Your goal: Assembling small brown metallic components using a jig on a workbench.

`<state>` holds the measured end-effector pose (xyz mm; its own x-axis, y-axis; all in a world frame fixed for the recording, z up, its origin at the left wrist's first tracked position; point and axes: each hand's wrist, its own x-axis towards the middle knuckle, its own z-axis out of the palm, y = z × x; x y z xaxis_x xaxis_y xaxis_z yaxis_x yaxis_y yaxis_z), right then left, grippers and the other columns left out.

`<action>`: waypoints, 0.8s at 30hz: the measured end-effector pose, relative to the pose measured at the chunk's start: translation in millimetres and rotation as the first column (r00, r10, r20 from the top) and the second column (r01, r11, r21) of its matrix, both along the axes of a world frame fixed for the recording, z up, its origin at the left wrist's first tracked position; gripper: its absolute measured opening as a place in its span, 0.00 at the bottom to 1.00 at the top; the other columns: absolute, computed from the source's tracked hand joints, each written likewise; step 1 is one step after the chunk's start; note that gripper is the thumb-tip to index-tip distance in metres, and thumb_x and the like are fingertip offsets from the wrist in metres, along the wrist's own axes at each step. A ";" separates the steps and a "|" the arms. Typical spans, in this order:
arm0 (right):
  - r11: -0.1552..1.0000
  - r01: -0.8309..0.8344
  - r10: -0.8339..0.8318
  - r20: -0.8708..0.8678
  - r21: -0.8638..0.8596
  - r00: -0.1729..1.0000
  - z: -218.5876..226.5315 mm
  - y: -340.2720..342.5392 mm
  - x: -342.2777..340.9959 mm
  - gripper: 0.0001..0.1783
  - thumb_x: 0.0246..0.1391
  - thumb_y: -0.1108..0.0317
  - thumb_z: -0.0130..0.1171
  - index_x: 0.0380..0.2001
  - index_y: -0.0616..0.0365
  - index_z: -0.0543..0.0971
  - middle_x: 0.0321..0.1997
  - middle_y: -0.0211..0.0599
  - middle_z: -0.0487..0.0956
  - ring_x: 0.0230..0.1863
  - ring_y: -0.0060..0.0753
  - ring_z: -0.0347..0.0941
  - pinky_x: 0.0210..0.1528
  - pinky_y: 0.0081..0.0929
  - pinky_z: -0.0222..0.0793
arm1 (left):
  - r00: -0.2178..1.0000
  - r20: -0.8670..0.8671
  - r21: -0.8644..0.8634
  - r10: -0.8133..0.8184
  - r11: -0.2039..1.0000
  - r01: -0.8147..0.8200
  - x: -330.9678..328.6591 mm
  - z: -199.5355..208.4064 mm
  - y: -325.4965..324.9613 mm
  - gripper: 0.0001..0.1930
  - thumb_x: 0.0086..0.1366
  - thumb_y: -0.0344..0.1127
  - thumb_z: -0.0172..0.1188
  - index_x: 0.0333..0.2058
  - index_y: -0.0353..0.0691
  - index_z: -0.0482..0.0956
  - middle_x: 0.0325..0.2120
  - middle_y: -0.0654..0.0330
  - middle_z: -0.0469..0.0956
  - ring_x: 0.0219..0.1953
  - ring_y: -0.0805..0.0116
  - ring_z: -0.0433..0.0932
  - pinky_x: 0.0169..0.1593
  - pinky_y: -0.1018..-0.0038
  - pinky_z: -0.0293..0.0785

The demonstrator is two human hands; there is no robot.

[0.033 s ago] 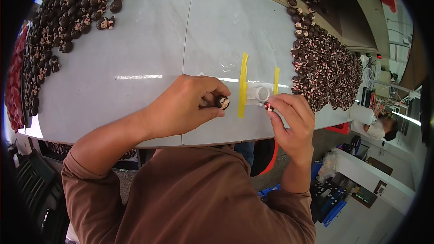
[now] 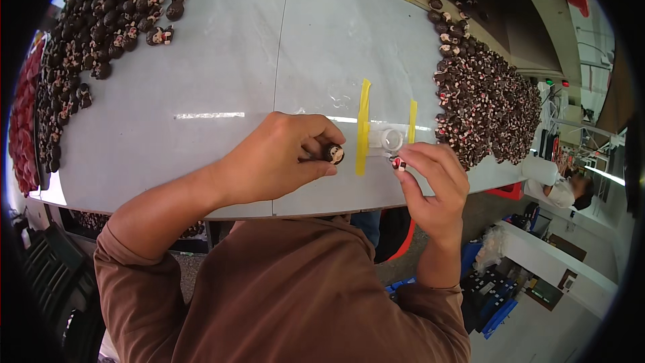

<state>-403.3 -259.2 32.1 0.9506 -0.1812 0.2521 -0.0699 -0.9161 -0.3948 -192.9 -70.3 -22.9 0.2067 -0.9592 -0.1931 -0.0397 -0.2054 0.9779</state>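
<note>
Brown round piece (image 2: 333, 154), red-and-white piece (image 2: 399, 163) were held

Close to the bench's (image 2: 201, 74) near edge, the left grip (image 2: 279, 158) pinched the former; the right grip (image 2: 438, 185) pinched the latter beside a clear round container (image 2: 391, 139) between yellow tape strips (image 2: 363, 134).

Before you, a pale grey tabletop (image 2: 215, 70) fills the centre, divided by a thin dark seam (image 2: 279, 47) and crossed by white streaks of reflected light (image 2: 209, 115). At your upper right, an open-fronted cabinet (image 2: 556, 20) with a pale frame borders it. Below the table's near edge, note a black seat with a red rim (image 2: 404, 245); to its right, grey floor (image 2: 484, 218). Dark slatted furniture (image 2: 50, 262) stands at your lower left. Farther right, a bright tube light (image 2: 606, 177) shows above what may be a white wall (image 2: 591, 269).
</note>
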 end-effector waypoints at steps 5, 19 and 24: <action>0.943 -0.017 -0.054 0.203 0.333 0.978 -21.3 30.8 8.4 0.17 0.45 0.82 0.76 0.41 0.66 0.85 0.44 0.47 0.87 0.43 0.46 0.83 0.45 0.35 0.79 | 0.974 -0.225 0.078 -0.017 0.996 0.036 -2.7 1.6 -2.5 0.18 0.64 0.22 0.73 0.51 0.28 0.79 0.41 0.52 0.88 0.45 0.71 0.87 0.50 0.72 0.86; 0.965 -0.039 -0.017 0.208 0.260 0.978 -35.7 41.7 23.1 0.19 0.44 0.81 0.77 0.42 0.63 0.85 0.43 0.44 0.86 0.41 0.46 0.83 0.42 0.35 0.78 | 0.992 -0.119 0.057 -0.041 0.997 0.048 -3.0 -0.4 -0.9 0.16 0.63 0.23 0.74 0.48 0.27 0.80 0.39 0.52 0.87 0.43 0.71 0.87 0.47 0.73 0.87; 0.970 -0.061 0.016 0.190 0.234 0.982 -32.3 40.9 21.1 0.19 0.43 0.81 0.77 0.42 0.63 0.85 0.43 0.43 0.86 0.40 0.46 0.83 0.41 0.35 0.78 | 0.993 -0.116 0.072 -0.039 0.996 0.047 -2.7 -0.3 -1.2 0.16 0.63 0.23 0.75 0.47 0.28 0.80 0.38 0.53 0.87 0.41 0.71 0.87 0.46 0.73 0.87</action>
